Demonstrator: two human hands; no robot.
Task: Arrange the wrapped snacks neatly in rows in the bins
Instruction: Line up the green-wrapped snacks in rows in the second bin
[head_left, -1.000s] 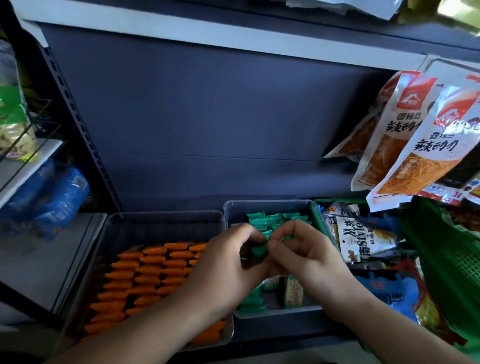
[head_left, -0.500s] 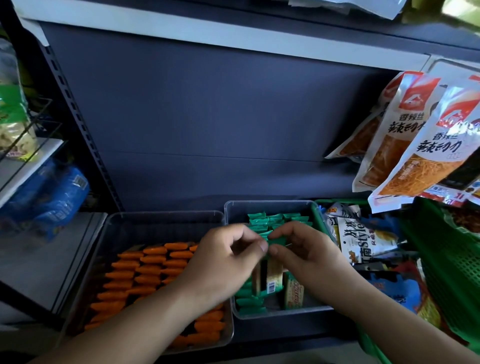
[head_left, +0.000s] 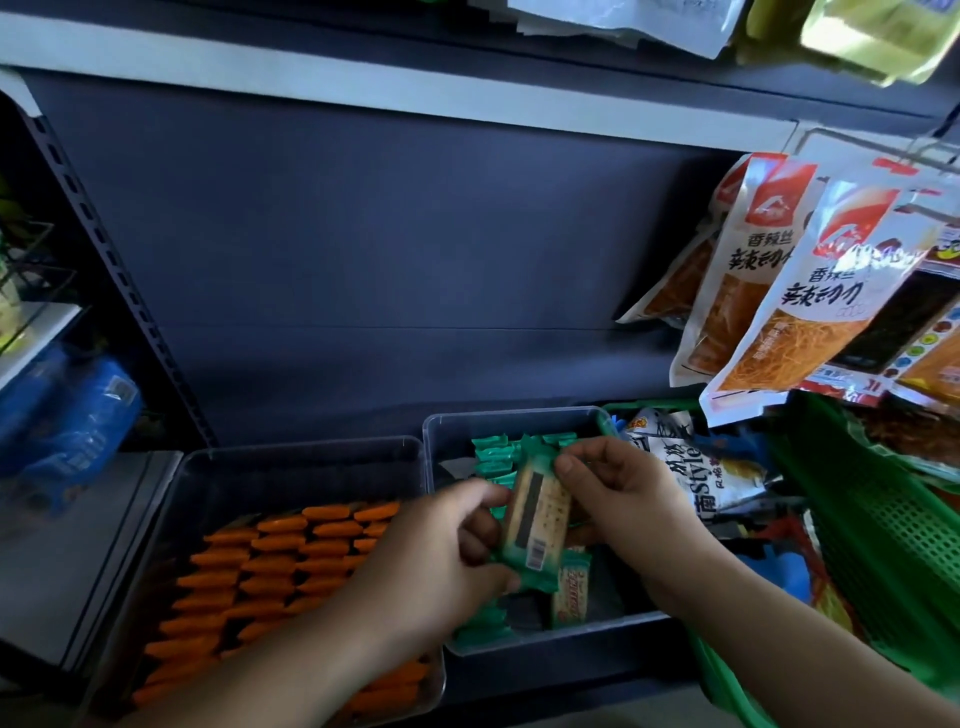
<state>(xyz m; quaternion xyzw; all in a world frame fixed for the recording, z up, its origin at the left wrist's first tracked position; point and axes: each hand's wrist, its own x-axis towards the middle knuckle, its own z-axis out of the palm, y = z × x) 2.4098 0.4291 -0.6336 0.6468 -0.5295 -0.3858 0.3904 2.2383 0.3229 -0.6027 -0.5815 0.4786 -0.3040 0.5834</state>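
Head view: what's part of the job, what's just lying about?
Job: green-wrapped cracker pack held by left hand and right hand; clear plastic bin of green packs; clear plastic bin of orange snacks.
Idle: hanging orange-white pouches; green plastic basket; blue bags.

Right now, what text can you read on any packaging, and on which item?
"香辣丝": hanging snack bags.
"Style": black-and-white pouch, right of the clear bin.
Barcode on the held cracker packet: too small.
Orange lettering on the loose packet below it: blurred.

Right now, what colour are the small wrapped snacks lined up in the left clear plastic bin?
The small wrapped snacks are orange, best seen in the head view.
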